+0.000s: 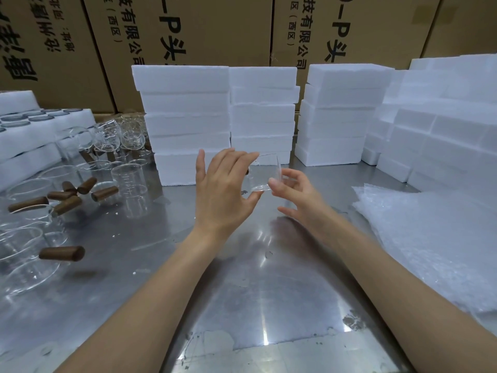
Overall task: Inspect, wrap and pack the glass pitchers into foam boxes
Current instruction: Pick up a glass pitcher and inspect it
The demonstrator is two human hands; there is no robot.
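A clear glass pitcher [265, 170] is held up above the steel table [242, 292], in front of the foam box stacks. My left hand [223, 189] holds its left side between thumb and fingers, the thumb under its base. My right hand [293, 189] pinches its right rim with curled fingers. Several more glass pitchers with brown wooden handles [80, 192] stand and lie at the left. Stacks of white foam boxes [185, 117] rise at the back.
Bubble wrap sheets [430, 238] lie on the right of the table. More foam boxes [443, 125] pile at the far right, foam trays with glassware [32, 125] at the far left. Brown cartons [188, 30] form the back wall.
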